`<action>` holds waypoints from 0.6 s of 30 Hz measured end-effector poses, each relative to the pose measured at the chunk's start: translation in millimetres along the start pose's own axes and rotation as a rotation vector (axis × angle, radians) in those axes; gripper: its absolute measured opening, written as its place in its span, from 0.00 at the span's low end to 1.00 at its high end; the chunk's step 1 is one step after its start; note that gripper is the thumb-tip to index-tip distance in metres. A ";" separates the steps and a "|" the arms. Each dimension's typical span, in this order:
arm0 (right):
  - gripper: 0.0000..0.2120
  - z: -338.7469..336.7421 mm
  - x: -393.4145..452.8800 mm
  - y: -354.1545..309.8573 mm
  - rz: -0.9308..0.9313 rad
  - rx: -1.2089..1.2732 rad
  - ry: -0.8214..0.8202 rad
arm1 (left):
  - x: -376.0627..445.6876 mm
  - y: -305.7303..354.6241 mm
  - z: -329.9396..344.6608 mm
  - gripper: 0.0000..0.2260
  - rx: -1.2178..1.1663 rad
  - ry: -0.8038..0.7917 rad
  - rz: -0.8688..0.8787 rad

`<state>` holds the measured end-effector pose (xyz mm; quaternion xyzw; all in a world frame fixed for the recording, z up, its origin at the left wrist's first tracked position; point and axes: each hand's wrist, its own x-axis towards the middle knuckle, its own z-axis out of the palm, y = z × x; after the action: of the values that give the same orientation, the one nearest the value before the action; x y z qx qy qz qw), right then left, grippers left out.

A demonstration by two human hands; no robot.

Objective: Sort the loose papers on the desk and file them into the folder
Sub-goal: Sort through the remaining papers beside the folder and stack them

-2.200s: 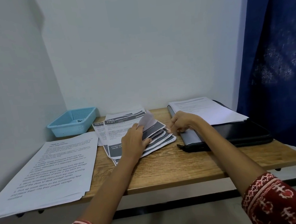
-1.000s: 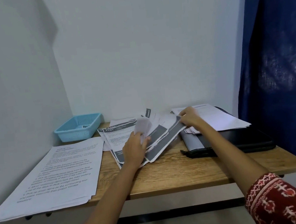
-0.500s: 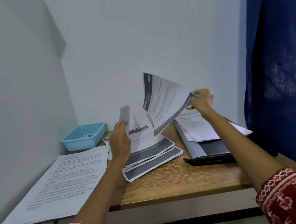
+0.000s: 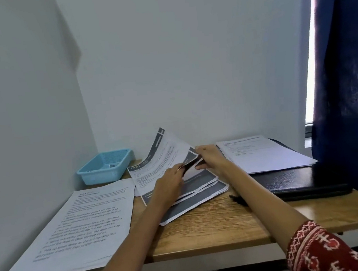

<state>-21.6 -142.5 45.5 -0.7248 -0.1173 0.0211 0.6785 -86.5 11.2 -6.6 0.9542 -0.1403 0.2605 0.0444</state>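
A pile of grey-banded printed sheets (image 4: 198, 196) lies fanned out on the middle of the wooden desk (image 4: 225, 227). One grey-banded sheet (image 4: 165, 156) is lifted and tilted above the pile. My right hand (image 4: 209, 156) pinches its right corner, and my left hand (image 4: 171, 183) grips its lower edge just above the pile. At the right lies the black folder (image 4: 302, 183), shut flat, with a stack of white text pages (image 4: 261, 153) on top of it. A second stack of white text pages (image 4: 77, 225) covers the desk's left end and overhangs its front edge.
A light-blue plastic basket (image 4: 104, 169) stands at the back left corner against the wall. White walls close the desk in at the back and left. A dark blue curtain (image 4: 346, 95) hangs at the right, over the folder's far end.
The sheet held high in my right hand has come down and leftward over the pile. My left hand has moved in to grip its lower edge. The camera has tilted up.
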 end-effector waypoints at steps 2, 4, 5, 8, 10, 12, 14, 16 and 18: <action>0.15 -10.4 4.3 1.3 -0.001 -0.042 -0.034 | 2.0 -3.6 5.4 0.27 0.021 0.066 -0.009; 0.18 -22.0 8.9 4.9 -0.020 -0.150 -0.038 | 4.7 -5.3 9.1 0.35 -0.003 0.063 -0.005; 0.18 -29.0 13.6 8.9 -0.050 -0.296 0.026 | 5.3 -4.2 9.5 0.36 -0.036 0.033 0.002; 0.13 -42.7 14.2 13.4 -0.066 -0.817 0.075 | 7.4 1.9 4.0 0.35 -0.109 -0.038 0.021; 0.07 -43.3 11.2 15.3 0.024 -0.927 -0.036 | 8.3 1.0 3.5 0.30 -0.112 -0.035 0.027; 0.06 -43.1 10.2 15.6 0.059 -0.940 -0.084 | 6.6 -2.2 6.0 0.18 -0.101 -0.047 0.007; 0.09 -43.9 12.8 19.0 0.047 -0.853 -0.101 | 5.1 -4.4 11.1 0.13 -0.071 -0.078 0.001; 0.11 -43.1 11.9 19.5 0.017 -0.780 -0.133 | 4.9 -4.2 13.5 0.21 -0.027 -0.123 -0.007; 0.10 -42.5 11.3 18.5 -0.014 -0.724 -0.175 | 7.3 -1.8 14.3 0.32 -0.011 -0.177 -0.040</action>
<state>0.1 -182.8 32.0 -0.9126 -0.1794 0.0355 0.3657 -73.0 8.9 -15.2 0.9758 -0.1261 0.1737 0.0421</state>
